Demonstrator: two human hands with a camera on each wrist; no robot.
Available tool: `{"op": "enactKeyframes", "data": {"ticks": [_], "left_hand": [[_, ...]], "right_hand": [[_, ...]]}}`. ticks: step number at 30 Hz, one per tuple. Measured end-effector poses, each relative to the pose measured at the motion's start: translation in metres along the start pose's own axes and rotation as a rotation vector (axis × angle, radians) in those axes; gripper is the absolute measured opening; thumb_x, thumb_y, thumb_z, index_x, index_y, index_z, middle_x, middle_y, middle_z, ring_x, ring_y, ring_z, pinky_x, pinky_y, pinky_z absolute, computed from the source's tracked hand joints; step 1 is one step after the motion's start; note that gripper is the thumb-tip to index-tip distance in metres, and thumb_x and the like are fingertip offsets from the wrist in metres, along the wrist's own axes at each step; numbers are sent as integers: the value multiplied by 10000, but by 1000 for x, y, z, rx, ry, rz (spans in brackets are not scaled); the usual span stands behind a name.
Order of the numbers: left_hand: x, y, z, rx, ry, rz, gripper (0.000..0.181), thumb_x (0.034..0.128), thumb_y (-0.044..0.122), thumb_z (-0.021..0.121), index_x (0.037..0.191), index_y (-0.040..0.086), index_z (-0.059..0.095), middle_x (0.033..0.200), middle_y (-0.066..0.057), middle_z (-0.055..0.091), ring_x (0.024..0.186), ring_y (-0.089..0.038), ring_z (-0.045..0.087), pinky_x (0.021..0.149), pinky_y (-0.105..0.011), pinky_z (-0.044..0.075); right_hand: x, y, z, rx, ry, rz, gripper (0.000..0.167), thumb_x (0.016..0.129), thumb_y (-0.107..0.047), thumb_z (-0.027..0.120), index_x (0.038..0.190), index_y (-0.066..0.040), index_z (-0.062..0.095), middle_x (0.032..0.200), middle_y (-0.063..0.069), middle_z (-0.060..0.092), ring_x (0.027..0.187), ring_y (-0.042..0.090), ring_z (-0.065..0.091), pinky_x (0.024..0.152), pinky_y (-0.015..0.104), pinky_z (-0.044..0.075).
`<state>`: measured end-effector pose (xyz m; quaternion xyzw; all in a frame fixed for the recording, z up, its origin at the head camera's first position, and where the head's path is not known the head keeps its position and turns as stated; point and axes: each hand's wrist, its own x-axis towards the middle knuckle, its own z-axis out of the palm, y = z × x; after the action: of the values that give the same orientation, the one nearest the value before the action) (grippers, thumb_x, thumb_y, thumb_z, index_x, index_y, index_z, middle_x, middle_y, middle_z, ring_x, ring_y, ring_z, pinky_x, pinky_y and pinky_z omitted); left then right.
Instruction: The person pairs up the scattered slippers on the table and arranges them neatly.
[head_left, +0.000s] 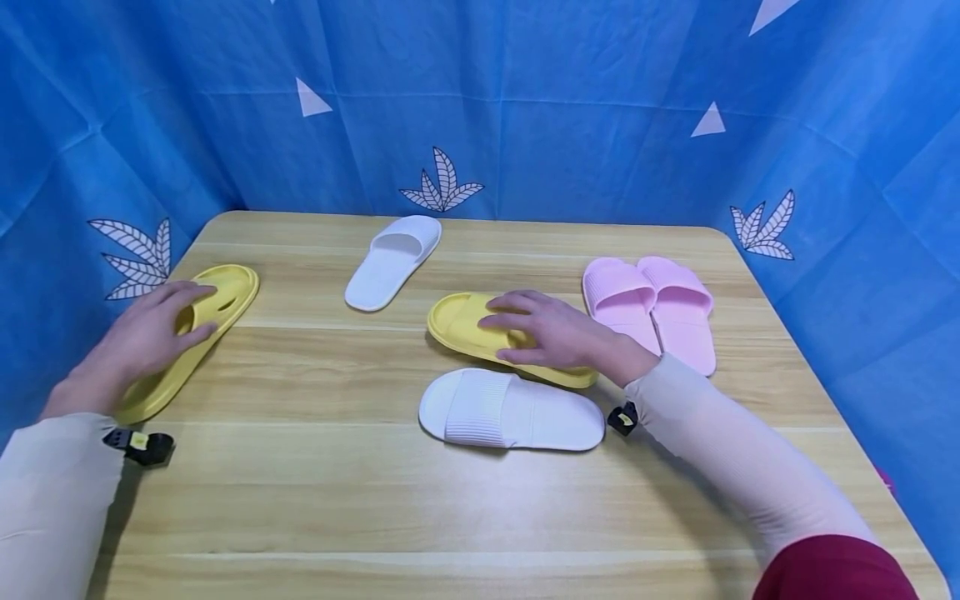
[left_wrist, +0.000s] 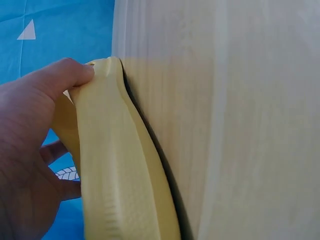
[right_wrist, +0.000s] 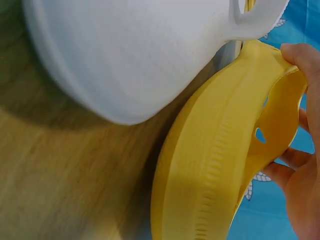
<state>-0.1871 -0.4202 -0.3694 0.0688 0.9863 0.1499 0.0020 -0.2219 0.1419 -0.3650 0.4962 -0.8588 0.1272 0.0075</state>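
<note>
At the table's left side, my left hand (head_left: 150, 329) grips the upper of a yellow slipper (head_left: 238, 287), which lies at a slant on the wood. The left wrist view has the thumb on the near side of that slipper (left_wrist: 115, 150) and other fingers on the far side. Right of the middle, my right hand (head_left: 562, 332) holds the strap of a second yellow slipper (head_left: 453, 321). Its thumb and fingers lie on opposite sides of the strap in the right wrist view. A white ribbed slipper (head_left: 555, 417) lies just in front of this one.
Another white slipper (head_left: 378, 275) lies at the back, left of the middle. Two pink slippers (head_left: 686, 333) sit side by side at the right, beyond my right forearm. A blue patterned cloth (head_left: 555, 108) hangs around the back and sides of the wooden table (head_left: 322, 500).
</note>
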Motion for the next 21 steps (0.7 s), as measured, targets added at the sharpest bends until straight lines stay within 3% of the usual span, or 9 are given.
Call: {"op": "enactKeyframes", "data": {"ticks": [14, 21], "left_hand": [[-1, -1, -1, -12, -28, 53, 657, 980, 383, 581, 1504, 63, 348, 1495, -325, 247, 1354, -560, 188, 1025, -754, 166], [-3, 6, -2, -9, -20, 77, 631, 968, 323, 620, 1484, 50, 379, 1477, -327, 279, 1345, -557, 210, 1039, -738, 174]], "right_hand": [[-2, 2, -1, 0, 11, 6, 511, 964, -474, 571, 1417, -240, 529, 1477, 61, 452, 1354, 303, 394, 1107, 486, 334], [-4, 3, -1, -1, 26, 7, 510, 961, -472, 577, 1414, -243, 532, 1475, 57, 454, 1356, 306, 393, 1102, 493, 341]]}}
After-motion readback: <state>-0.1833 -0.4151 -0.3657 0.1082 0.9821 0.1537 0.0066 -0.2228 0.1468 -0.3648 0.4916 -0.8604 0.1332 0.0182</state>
